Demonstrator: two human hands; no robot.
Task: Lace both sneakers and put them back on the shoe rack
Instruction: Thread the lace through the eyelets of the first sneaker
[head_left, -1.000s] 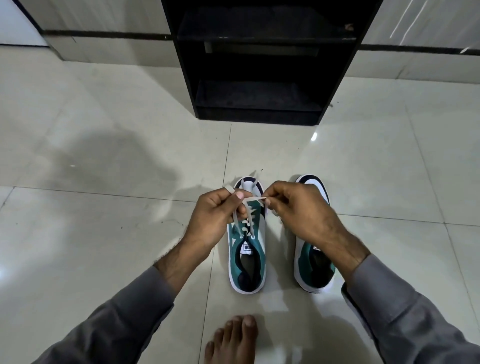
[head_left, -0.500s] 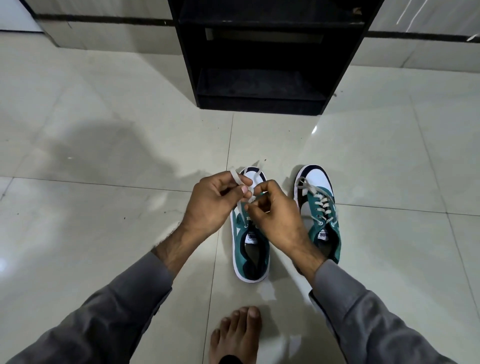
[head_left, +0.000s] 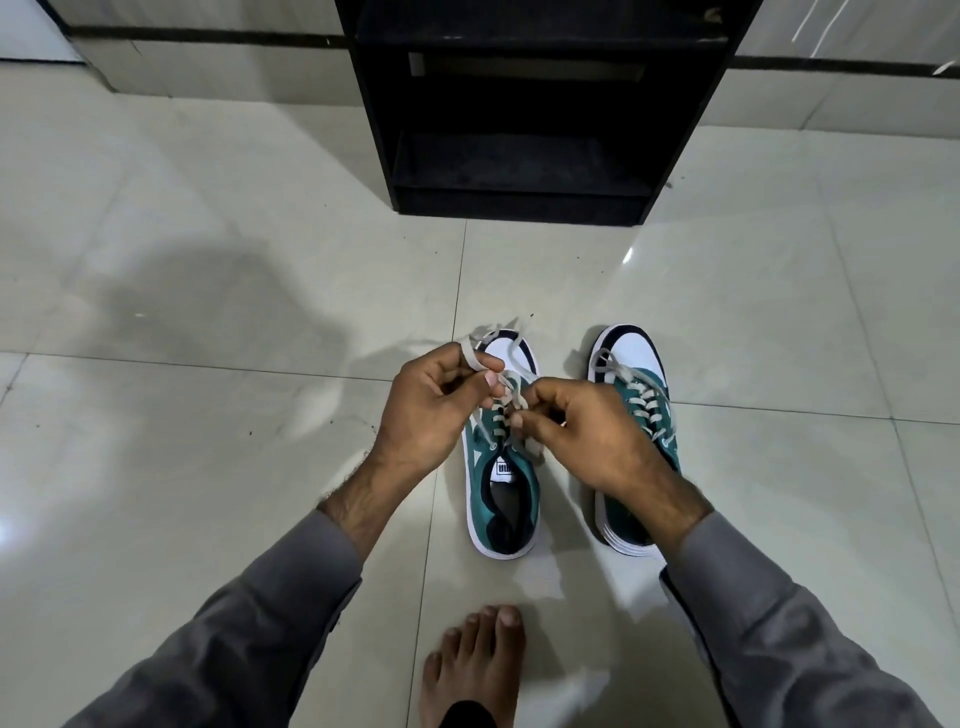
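Sneakers: the left sneaker (head_left: 501, 483) and the right sneaker (head_left: 636, 415) stand side by side on the tiled floor (head_left: 208, 364) at the centre of the frame, toes pointing up the picture toward the black shoe rack (head_left: 524, 114) at top centre, well apart from it. The right one appears laced through, though the forearm hides its heel. The left one is in hand: the left hand (head_left: 431, 410) has its fingers (head_left: 485, 378) pinched on one run of the pale lace (head_left: 506, 389), and the right hand (head_left: 582, 431) has its fingers curled tight on the other run just above the eyelets. A loose lace end trails past the toe. A bare foot (head_left: 475, 670) sits at the bottom centre.

I judge the step to be tying off the left shoe. The flat lace looks soft and limp, easy to slip from a loose pinch, so hold it close to the crossing. The shoes look light, with stiff soles and soft uppers; the heel collar or the sides would be the sensible places to lift them.
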